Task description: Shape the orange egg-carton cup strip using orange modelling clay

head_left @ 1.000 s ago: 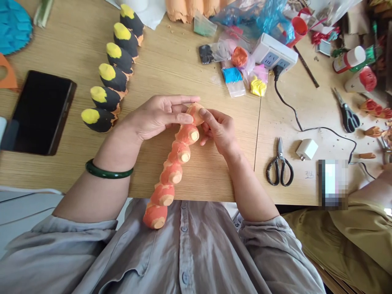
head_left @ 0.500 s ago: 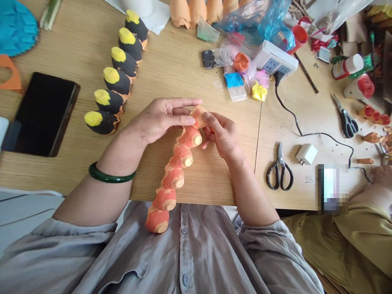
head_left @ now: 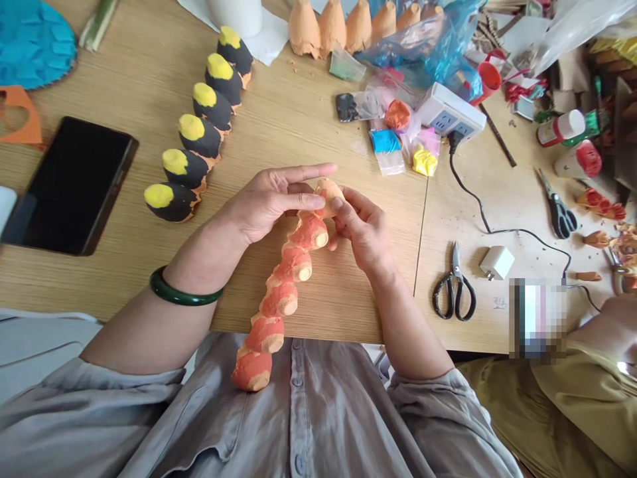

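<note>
A strip of egg carton cups (head_left: 281, 295) runs from my hands down towards my lap. Reddish-orange clay covers most of its cups, while their tips stay pale orange. My left hand (head_left: 273, 202) grips the far end cup from the left, thumb on its side and index finger stretched out beyond it. From the right, my right hand (head_left: 365, 222) presses its thumb against that same cup, whose surface is mostly pale orange. Its other fingers are curled behind the strip, partly hidden. A lump of orange clay (head_left: 398, 114) lies in an open bag past my right hand.
Black-and-yellow carton cups (head_left: 204, 133) stand in a row at left, near a black tablet-like device (head_left: 70, 186). Clay packets (head_left: 385, 149), a power strip (head_left: 450, 113), scissors (head_left: 454, 285) and a white charger (head_left: 496, 263) lie at right. Another person's arm (head_left: 607, 328) rests at far right.
The view has shifted slightly, so the table items appear a little lower. My right thumb still presses the end cup, and both hands keep their hold on the strip.
</note>
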`<state>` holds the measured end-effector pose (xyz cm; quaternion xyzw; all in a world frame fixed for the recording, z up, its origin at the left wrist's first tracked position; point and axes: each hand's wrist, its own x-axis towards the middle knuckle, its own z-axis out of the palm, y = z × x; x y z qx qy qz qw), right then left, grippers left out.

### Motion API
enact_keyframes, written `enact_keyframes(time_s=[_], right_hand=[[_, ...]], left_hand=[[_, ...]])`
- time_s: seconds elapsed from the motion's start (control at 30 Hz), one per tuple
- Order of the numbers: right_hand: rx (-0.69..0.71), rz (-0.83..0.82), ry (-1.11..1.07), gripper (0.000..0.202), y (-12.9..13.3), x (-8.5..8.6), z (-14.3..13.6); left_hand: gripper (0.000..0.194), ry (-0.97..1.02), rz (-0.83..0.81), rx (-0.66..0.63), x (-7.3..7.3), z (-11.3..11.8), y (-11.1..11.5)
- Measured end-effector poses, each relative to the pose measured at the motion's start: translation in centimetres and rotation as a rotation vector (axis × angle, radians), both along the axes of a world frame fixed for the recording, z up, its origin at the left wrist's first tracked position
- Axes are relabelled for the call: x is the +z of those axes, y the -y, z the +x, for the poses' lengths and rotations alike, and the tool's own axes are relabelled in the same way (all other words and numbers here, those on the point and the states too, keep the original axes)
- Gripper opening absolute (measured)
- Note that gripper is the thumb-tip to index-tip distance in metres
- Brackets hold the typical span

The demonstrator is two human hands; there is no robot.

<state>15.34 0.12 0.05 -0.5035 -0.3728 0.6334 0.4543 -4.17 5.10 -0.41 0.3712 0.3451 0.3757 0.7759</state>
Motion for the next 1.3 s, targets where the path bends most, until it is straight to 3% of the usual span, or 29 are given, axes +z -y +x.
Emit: enact_keyframes(time_s=[0.23, 0.43, 0.73, 1.0, 1.17, 1.3], right_hand=[[0.025, 0.002, 0.012, 0.058, -0.1, -0.8, 0.2], [0.012, 0.000, 0.013, 0.059, -0.1, -0.3, 0.4], [-0.019, 0.002, 0.037, 0.058, 0.4, 0.1, -0.3], [-0.030, 0.006, 0.049, 0.058, 0.5, -0.6, -0.7], [-0.011, -0.017, 0.048, 0.060, 0.3, -1.0, -0.7], [-0.043, -0.039, 0.039, 0.054, 0.1, -0.8, -0.4]], left_hand=[[0.053, -0.058, -0.067, -0.012, -0.2, 0.0, 0.0], [0.046, 0.010, -0.069, -0.023, 0.4, 0.0, 0.1], [0.042, 0.053, -0.124, 0.010, 0.1, 0.4, 0.4], [0.063, 0.039, -0.196, 0.054, -0.7, 0.9, 0.5], [0.050, -0.001, -0.145, 0.103, -1.0, 1.5, 0.7], [0.040, -0.107, -0.123, 0.104, -0.3, 1.2, 0.7]])
